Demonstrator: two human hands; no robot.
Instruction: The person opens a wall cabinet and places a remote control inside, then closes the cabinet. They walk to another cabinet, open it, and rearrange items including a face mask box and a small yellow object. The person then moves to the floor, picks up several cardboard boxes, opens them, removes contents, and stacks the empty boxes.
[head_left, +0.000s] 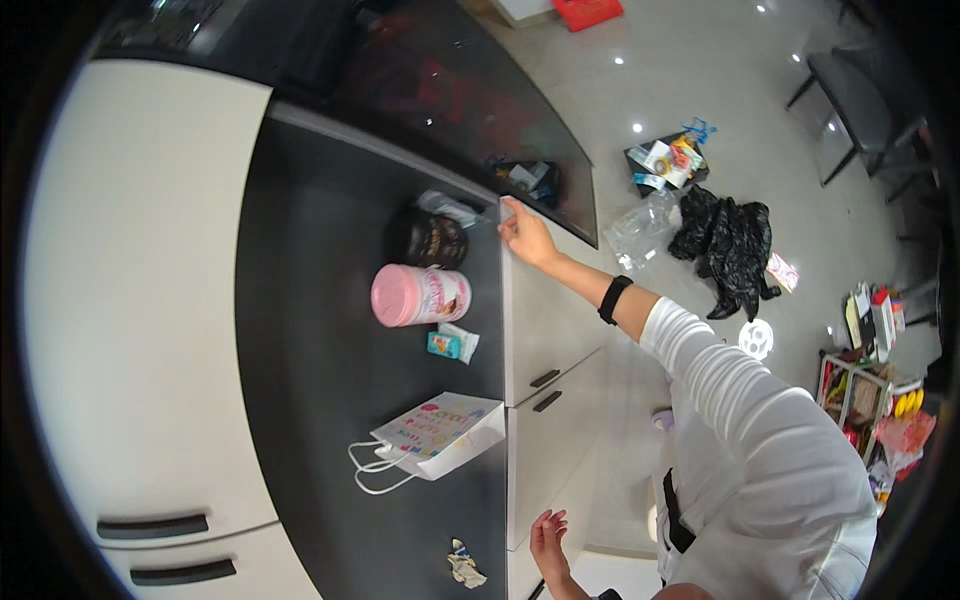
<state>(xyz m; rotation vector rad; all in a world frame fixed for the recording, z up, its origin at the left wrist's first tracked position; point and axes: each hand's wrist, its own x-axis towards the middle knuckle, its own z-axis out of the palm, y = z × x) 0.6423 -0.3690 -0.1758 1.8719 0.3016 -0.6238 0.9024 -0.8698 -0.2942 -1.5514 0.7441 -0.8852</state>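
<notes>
My right hand (527, 233) reaches to the front edge of a dark countertop (322, 315), fingers partly curled at the cabinet's corner. Nothing shows in its grasp. A dark rounded container (426, 238) and a clear plastic packet (450, 208) are nearest it on the counter. Beside them is a white canister (448, 295) with a pink lid. A small teal pack (443, 345) rests against a white packet (466, 343). Farther along is a white paper gift bag (439, 431) with rope handles and colourful print. My left hand (550, 544) hovers before the lower cabinets, fingers loosely bent, holding nothing.
Cream lower cabinet doors (551, 322) and an upper cabinet (142, 300) flank the counter. A crumpled wrapper (466, 570) lies on it. On the floor are black plastic bags (731, 240), clear plastic (641, 229) and an open box of items (667, 163). A loaded cart (855, 397) and chairs (851, 112) stand beyond.
</notes>
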